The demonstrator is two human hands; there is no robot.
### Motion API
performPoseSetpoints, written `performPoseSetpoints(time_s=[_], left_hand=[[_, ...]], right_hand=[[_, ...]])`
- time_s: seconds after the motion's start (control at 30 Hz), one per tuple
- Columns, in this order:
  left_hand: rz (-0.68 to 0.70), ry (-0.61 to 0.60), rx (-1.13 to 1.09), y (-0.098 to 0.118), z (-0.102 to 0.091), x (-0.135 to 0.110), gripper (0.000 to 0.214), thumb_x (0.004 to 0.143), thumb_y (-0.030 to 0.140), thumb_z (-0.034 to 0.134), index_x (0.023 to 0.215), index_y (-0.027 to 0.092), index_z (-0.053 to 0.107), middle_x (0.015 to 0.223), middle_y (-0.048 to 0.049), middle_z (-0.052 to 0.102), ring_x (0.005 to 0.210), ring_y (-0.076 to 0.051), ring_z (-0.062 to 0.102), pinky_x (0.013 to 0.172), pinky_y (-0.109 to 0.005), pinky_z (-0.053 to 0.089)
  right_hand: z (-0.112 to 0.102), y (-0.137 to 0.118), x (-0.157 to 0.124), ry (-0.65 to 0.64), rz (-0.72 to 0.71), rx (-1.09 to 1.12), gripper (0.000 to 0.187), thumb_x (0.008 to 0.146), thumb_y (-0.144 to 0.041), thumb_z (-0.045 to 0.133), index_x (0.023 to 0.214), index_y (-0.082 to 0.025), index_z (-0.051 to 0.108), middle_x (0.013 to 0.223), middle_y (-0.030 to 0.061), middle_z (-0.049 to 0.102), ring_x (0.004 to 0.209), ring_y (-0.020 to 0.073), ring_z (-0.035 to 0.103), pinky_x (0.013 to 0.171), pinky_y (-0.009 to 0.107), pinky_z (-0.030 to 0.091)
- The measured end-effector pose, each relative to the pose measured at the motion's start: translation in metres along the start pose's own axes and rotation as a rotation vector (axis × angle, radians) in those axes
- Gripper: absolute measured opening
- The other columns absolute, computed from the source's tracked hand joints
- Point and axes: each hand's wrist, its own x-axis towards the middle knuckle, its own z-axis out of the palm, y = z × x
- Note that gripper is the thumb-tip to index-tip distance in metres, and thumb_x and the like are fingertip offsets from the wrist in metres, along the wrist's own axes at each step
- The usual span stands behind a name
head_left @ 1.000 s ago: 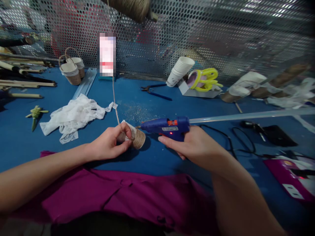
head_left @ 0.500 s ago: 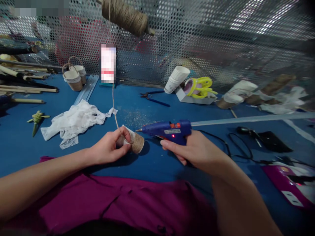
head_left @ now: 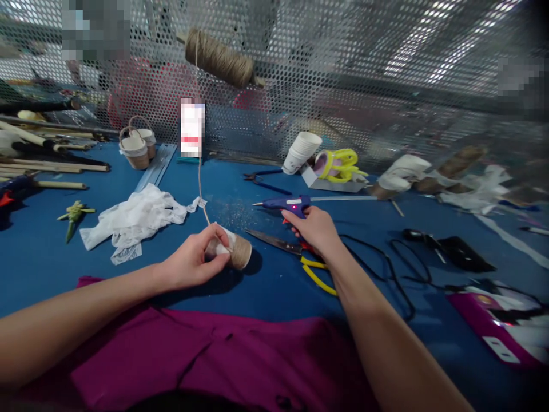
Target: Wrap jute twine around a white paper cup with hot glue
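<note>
My left hand (head_left: pixel 193 262) is closed round a small paper cup (head_left: pixel 234 250) lying on its side, its lower half wound in jute twine. A twine strand (head_left: pixel 199 183) runs from the cup up to a jute spool (head_left: pixel 221 57) hung on the mesh wall. My right hand (head_left: pixel 315 229) reaches forward and grips the blue glue gun (head_left: pixel 286 203), which is down at the blue table with its red light on and a clear glue stick out the back. Yellow-handled scissors (head_left: pixel 295 254) lie just under my right wrist.
White lace fabric (head_left: pixel 135 220) lies left of the cup. At the back stand two twine-wrapped cup baskets (head_left: pixel 137 149), stacked white cups (head_left: pixel 302 151), pliers (head_left: pixel 261 177) and a box with yellow scissors (head_left: pixel 338 166). Sticks lie far left; black cables (head_left: pixel 386 269) at right. The blue table (head_left: pixel 38 252) meets the mesh wall.
My right hand has moved the glue gun away from the cup, forward and down to the table. The scissors beneath now show. My left hand keeps holding the cup.
</note>
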Motion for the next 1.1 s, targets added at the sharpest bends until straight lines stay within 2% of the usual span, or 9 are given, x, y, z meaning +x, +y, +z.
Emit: performPoseSetpoints(time_s=[0.1, 0.2, 0.3, 0.37, 0.43, 0.5, 0.63, 0.87, 1.1], left_hand=[[-0.009, 0.000, -0.028, 0.000, 0.000, 0.000, 0.014, 0.080, 0.020, 0.048, 0.089, 0.017, 0.039, 0.060, 0.0069, 0.040, 0.046, -0.005, 0.035, 0.043, -0.016, 0.028], [-0.018, 0.008, -0.040, -0.001, 0.000, -0.001, 0.021, 0.080, 0.020, 0.049, 0.098, 0.016, 0.039, 0.065, 0.0048, 0.044, 0.049, -0.005, 0.038, 0.045, -0.017, 0.031], [-0.043, 0.006, -0.034, -0.001, 0.000, -0.001, 0.030, 0.080, 0.020, 0.049, 0.107, 0.017, 0.037, 0.070, 0.0031, 0.047, 0.052, -0.007, 0.042, 0.047, -0.018, 0.034], [-0.048, -0.001, -0.035, -0.001, 0.000, -0.002, 0.034, 0.080, 0.021, 0.049, 0.111, 0.018, 0.035, 0.075, 0.0016, 0.050, 0.056, -0.008, 0.045, 0.050, -0.019, 0.037], [-0.044, -0.017, -0.040, 0.000, 0.001, -0.002, 0.037, 0.081, 0.023, 0.050, 0.114, 0.018, 0.033, 0.079, 0.0000, 0.051, 0.061, -0.009, 0.048, 0.053, -0.020, 0.039], [-0.026, -0.030, -0.044, 0.000, 0.002, -0.002, 0.038, 0.081, 0.023, 0.050, 0.115, 0.018, 0.032, 0.083, -0.0016, 0.053, 0.065, -0.011, 0.050, 0.057, -0.021, 0.041], [-0.007, -0.049, -0.016, 0.002, 0.003, -0.002, 0.039, 0.080, 0.021, 0.050, 0.115, 0.017, 0.033, 0.088, -0.0035, 0.054, 0.068, -0.012, 0.051, 0.059, -0.022, 0.042], [-0.021, -0.026, -0.084, 0.006, 0.002, -0.003, 0.046, 0.080, 0.021, 0.053, 0.120, 0.020, 0.032, 0.085, -0.0013, 0.051, 0.063, -0.009, 0.047, 0.053, -0.018, 0.040], [0.013, -0.027, -0.179, 0.009, 0.004, -0.005, 0.045, 0.078, 0.016, 0.053, 0.119, 0.020, 0.034, 0.085, -0.0011, 0.049, 0.064, -0.008, 0.047, 0.053, -0.016, 0.041]], right_hand=[[0.005, 0.006, 0.006, 0.047, -0.006, -0.055, 0.032, 0.075, -0.040, 0.055, 0.080, -0.009, 0.062, 0.067, 0.0142, 0.064, 0.067, 0.0272, 0.062, 0.060, 0.035, 0.044], [0.002, 0.000, -0.002, 0.139, -0.071, -0.114, 0.029, 0.074, -0.036, 0.057, 0.080, -0.008, 0.063, 0.087, 0.0227, 0.062, 0.094, 0.0377, 0.055, 0.075, 0.047, 0.040], [-0.003, -0.021, -0.028, 0.169, -0.246, -0.072, 0.025, 0.074, -0.037, 0.059, 0.087, -0.015, 0.064, 0.100, 0.0140, 0.061, 0.103, 0.0292, 0.050, 0.085, 0.041, 0.037], [-0.005, -0.039, -0.051, 0.054, -0.532, 0.138, 0.018, 0.077, -0.036, 0.057, 0.084, -0.020, 0.063, 0.090, 0.0049, 0.063, 0.088, 0.0190, 0.055, 0.078, 0.033, 0.042], [-0.002, -0.055, -0.073, -0.080, -0.768, 0.320, 0.017, 0.076, -0.034, 0.060, 0.084, -0.020, 0.062, 0.085, 0.0034, 0.061, 0.084, 0.0166, 0.054, 0.076, 0.031, 0.043], [0.002, -0.065, -0.088, -0.092, -0.834, 0.336, 0.019, 0.073, -0.032, 0.063, 0.087, -0.018, 0.062, 0.084, 0.0041, 0.058, 0.084, 0.0170, 0.051, 0.076, 0.032, 0.042], [0.008, -0.068, -0.096, -0.157, -0.837, 0.341, 0.002, 0.076, -0.021, 0.059, 0.076, -0.020, 0.060, 0.081, 0.0023, 0.055, 0.082, 0.0155, 0.049, 0.075, 0.031, 0.041], [0.002, -0.059, -0.086, -0.244, -0.550, 0.585, 0.008, 0.078, -0.025, 0.055, 0.073, -0.018, 0.054, 0.071, -0.0013, 0.053, 0.066, 0.0106, 0.049, 0.060, 0.025, 0.039], [0.007, -0.054, -0.083, -0.263, -0.452, 0.642, 0.012, 0.075, -0.029, 0.057, 0.073, -0.018, 0.055, 0.069, -0.0015, 0.055, 0.064, 0.0109, 0.049, 0.060, 0.025, 0.040]])
